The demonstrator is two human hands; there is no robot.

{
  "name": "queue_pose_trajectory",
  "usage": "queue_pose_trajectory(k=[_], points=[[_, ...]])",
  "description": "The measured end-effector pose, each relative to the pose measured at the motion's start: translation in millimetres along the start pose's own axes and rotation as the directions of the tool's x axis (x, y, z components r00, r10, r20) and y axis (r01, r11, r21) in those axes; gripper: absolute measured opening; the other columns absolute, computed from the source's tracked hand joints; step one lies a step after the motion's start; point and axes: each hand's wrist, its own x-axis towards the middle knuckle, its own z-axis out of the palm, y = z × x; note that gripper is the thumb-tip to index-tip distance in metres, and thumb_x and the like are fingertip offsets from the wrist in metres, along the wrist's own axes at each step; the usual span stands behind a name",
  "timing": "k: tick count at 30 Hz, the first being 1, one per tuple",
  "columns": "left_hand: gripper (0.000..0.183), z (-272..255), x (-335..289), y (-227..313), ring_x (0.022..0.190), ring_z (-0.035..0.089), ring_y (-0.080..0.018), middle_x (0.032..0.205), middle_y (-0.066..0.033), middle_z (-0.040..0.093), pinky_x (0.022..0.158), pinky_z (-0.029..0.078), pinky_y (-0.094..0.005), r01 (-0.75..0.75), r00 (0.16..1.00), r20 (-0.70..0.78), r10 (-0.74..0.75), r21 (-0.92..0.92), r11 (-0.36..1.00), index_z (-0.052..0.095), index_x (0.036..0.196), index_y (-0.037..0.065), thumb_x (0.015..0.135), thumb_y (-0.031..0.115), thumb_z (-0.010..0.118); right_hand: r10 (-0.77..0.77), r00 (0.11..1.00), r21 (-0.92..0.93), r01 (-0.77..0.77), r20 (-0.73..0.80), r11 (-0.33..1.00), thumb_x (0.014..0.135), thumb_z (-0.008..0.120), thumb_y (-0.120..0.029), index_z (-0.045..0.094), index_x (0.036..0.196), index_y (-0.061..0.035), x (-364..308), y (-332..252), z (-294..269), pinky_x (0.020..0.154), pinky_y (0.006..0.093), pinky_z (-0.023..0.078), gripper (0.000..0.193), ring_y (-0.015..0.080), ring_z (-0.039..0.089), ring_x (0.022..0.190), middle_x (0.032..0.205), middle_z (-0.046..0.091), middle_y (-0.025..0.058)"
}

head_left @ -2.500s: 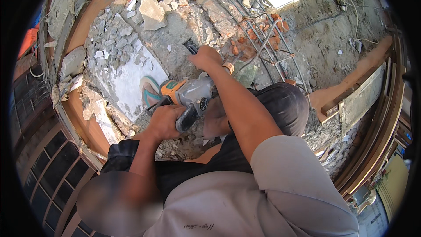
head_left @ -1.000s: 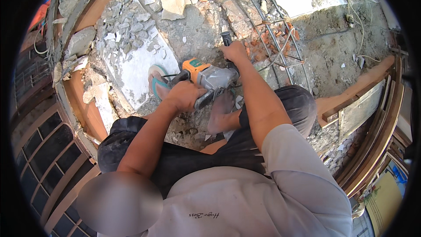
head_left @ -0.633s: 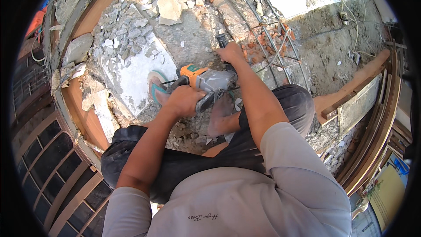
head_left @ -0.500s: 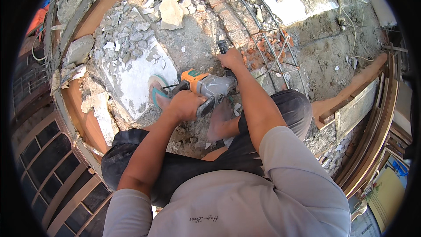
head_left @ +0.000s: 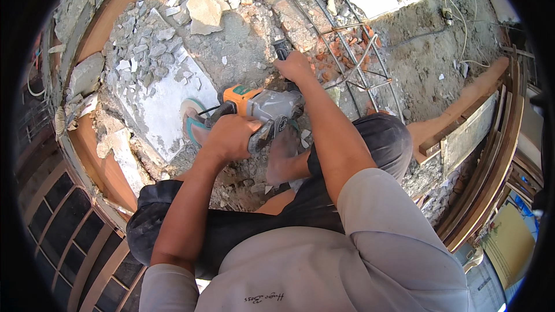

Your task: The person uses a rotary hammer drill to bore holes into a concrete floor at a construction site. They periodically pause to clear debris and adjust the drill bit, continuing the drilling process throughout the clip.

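An orange and grey demolition hammer [head_left: 269,106] lies across in front of me, between my knees. My left hand [head_left: 228,137] is wrapped round its rear handle, with the thumb over the top. Out at the front, my right hand [head_left: 296,68] grips the black side handle, whose end [head_left: 280,49] sticks out past my fist. A dark cord runs from the rear handle over my sandalled foot [head_left: 195,121]. The tool's bit is hidden behind my right forearm.
Broken concrete [head_left: 153,58] is heaped on a white slab [head_left: 156,110] at the left. A steel rebar cage [head_left: 347,52] crosses the ground ahead. Long timber boards [head_left: 500,156] lie at the right, and a window-like wooden lattice [head_left: 69,219] stands at the lower left.
The hammer and both hands appear slightly further left, as does most of the ground, so the view has shifted. Both hands keep the same hold.
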Motion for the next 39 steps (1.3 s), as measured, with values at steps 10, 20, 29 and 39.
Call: queue_pose_trajectory(k=[10, 20, 29, 39], points=[[0.039, -28.8, -6.1, 35.3, 0.103, 0.078, -0.0375, 0.105, -0.0117, 0.081, 0.091, 0.061, -0.0498, -0.051, 0.999, 0.002, 0.051, -0.002, 0.999, 0.078, 0.11, 0.011, 0.072, 0.017, 0.081, 0.091, 0.991, 0.036, -0.094, 0.094, 0.995, 0.087, 0.08, -0.043, 0.083, 0.105, 0.003, -19.0, -18.9, -26.6, 0.099, 0.048, 0.063, 0.05, 0.0381, 0.082, 0.109, 0.105, 0.084, 0.0224], [0.046, -66.2, -35.9, 43.2, 0.091, 0.075, -0.0409, 0.1, -0.0145, 0.079, 0.082, 0.059, -0.0489, -0.083, 0.979, -0.18, 0.092, 0.059, 0.995, 0.081, 0.108, 0.011, 0.068, 0.033, 0.09, -0.007, 0.985, 0.093, 0.024, -0.175, 0.995, 0.09, 0.079, -0.042, 0.083, 0.117, 0.0009, -74.1, -74.6, -77.6, 0.104, 0.0488, 0.062, 0.05, 0.0425, 0.078, 0.121, 0.126, 0.08, 0.0279], [0.04, -28.8, -56.5, 51.7, 0.096, 0.075, -0.0432, 0.101, -0.0183, 0.078, 0.085, 0.059, -0.0505, -0.041, 0.982, -0.187, 0.008, -0.175, 0.984, 0.079, 0.106, 0.008, 0.067, 0.018, 0.081, 0.011, 0.999, 0.039, -0.012, 0.032, 0.999, 0.091, 0.078, -0.034, 0.083, 0.121, -0.0022, -96.6, -59.6, -41.3, 0.104, 0.0484, 0.061, 0.044, 0.04, 0.077, 0.122, 0.129, 0.081, 0.0227], [0.033, -23.1, -46.4, 56.8, 0.093, 0.076, -0.0453, 0.092, -0.0228, 0.077, 0.082, 0.059, -0.0514, 0.004, 0.985, -0.155, -0.068, -0.384, 0.923, 0.078, 0.105, 0.006, 0.074, 0.016, 0.083, -0.016, 0.997, -0.105, 0.024, 0.074, 0.994, 0.09, 0.078, -0.039, 0.082, 0.117, 0.0013, -64.7, -38.9, -16.8, 0.098, 0.0489, 0.063, 0.048, 0.0398, 0.081, 0.11, 0.121, 0.082, 0.0232]])
